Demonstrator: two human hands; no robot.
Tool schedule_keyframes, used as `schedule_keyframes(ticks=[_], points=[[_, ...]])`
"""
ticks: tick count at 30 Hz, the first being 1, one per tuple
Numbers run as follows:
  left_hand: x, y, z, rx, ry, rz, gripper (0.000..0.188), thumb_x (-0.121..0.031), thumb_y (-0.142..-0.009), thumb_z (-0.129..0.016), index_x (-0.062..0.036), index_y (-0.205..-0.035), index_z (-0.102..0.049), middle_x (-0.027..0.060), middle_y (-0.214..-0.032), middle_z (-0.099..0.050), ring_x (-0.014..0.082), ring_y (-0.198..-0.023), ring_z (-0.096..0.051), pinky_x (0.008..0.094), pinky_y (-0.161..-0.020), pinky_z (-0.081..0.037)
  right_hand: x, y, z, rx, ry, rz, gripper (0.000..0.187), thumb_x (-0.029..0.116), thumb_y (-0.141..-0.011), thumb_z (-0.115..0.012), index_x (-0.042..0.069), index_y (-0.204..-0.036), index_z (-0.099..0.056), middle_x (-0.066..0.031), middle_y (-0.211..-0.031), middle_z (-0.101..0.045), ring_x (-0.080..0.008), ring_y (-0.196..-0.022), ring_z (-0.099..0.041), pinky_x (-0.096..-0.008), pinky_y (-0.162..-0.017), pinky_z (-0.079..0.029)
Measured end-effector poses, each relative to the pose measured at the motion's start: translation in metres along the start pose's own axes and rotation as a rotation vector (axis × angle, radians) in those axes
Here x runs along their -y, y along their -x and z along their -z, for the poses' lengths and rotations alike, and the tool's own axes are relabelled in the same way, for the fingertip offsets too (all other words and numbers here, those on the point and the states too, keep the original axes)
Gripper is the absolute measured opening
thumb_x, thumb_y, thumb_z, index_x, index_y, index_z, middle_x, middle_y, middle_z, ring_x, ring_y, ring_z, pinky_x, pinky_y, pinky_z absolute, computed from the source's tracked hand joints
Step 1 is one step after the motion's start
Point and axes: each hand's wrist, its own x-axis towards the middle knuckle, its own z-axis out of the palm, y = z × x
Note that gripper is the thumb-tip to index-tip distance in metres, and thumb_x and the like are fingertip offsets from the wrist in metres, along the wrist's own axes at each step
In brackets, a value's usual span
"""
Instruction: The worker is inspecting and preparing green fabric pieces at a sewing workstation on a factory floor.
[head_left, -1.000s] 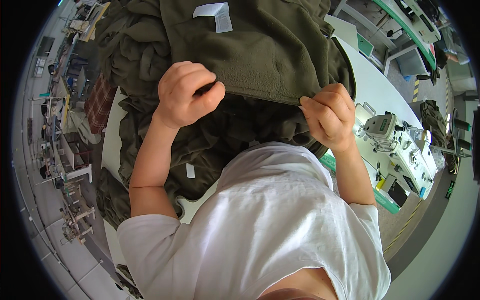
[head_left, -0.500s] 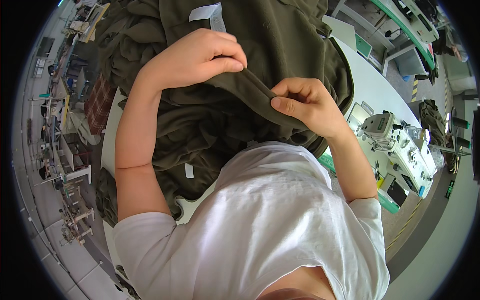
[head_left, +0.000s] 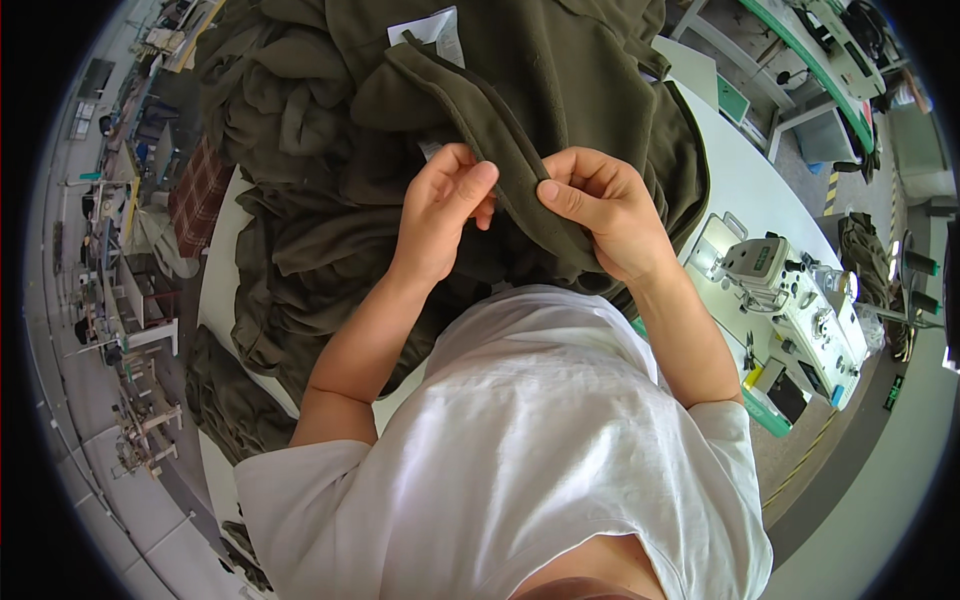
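A dark olive, soft-looking garment [head_left: 590, 90] is spread before me, with a folded edge strip [head_left: 520, 175] running diagonally down between my hands. My right hand [head_left: 615, 215] pinches this strip, thumb on top and fingers curled under. My left hand [head_left: 435, 215] is beside the strip's left edge, thumb and fingers drawn together. Whether it grips any cloth is hidden. Beyond the hands, a white label [head_left: 440, 35] lies on the garment, partly covered by the raised strip end. A small pale tag [head_left: 430, 149] shows behind my left hand.
Bunched olive cloth [head_left: 270, 110] is piled at the left of the white table [head_left: 705, 80], and more [head_left: 230, 400] hangs near its left side. A white sewing machine [head_left: 790, 290] stands at the right. Red plaid fabric [head_left: 198, 195] is beyond the left edge.
My left hand has let go of the upper part of the strip and come down and right, close to my right hand. The strip's far end now stands folded up over the label.
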Motion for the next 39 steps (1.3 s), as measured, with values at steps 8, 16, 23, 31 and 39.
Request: schedule_keyframes(ticks=[8,16,23,31,39], points=[[-0.004,-0.006,-0.013,-0.003,0.166,0.029,0.015,-0.008,-0.085,-0.064,-0.0028,-0.097,-0.057,0.0016,-0.089,-0.062,0.0058,-0.076,-0.056,0.0206,-0.068,-0.045,-0.002,0.003,-0.005,-0.046,0.234,-0.003,0.009,0.01,-0.086,-0.065,0.003,-0.089,-0.059,0.0028,-0.076,-0.058,-0.003,-0.064,-0.051,-0.0175,-0.059,-0.043],[-0.009,-0.004,-0.012,0.067,-0.001,-0.03,0.017,-0.003,-0.084,-0.062,-0.0016,-0.1,-0.056,0.0012,-0.093,-0.061,0.0057,-0.083,-0.055,0.0223,-0.077,-0.045,-0.001,0.003,-0.002,-0.07,0.234,0.009,0.012,0.016,-0.088,-0.063,0.005,-0.086,-0.058,0.0055,-0.072,-0.052,-0.0018,-0.062,-0.047,-0.0166,-0.054,-0.037],[-0.005,-0.002,-0.02,-0.039,0.268,0.039,0.018,-0.002,-0.085,-0.06,-0.0019,-0.101,-0.053,0.0009,-0.091,-0.058,0.0062,-0.081,-0.054,0.0227,-0.075,-0.045,-0.01,0.004,-0.005,-0.05,0.181,-0.036,0.014,0.018,-0.09,-0.059,0.006,-0.086,-0.058,0.0059,-0.072,-0.051,-0.0017,-0.064,-0.046,-0.0178,-0.054,-0.037],[0.005,-0.006,-0.013,-0.106,0.106,-0.071,0.013,-0.005,-0.086,-0.06,-0.0029,-0.097,-0.054,0.002,-0.089,-0.058,0.0078,-0.08,-0.055,0.024,-0.072,-0.046,-0.018,0.003,-0.005,-0.033,0.229,-0.049,0.013,0.017,-0.091,-0.057,0.005,-0.085,-0.057,0.0057,-0.072,-0.051,-0.0025,-0.063,-0.045,-0.0184,-0.055,-0.037],[0.002,-0.007,-0.011,-0.132,0.226,0.036,0.009,-0.005,-0.086,-0.061,-0.0034,-0.093,-0.055,0.0007,-0.086,-0.059,0.0069,-0.075,-0.055,0.023,-0.069,-0.045,-0.019,0.002,-0.007,-0.006,0.272,-0.044,0.012,0.015,-0.09,-0.056,0.004,-0.084,-0.056,0.0047,-0.072,-0.05,-0.0033,-0.063,-0.045,-0.0201,-0.054,-0.039]])
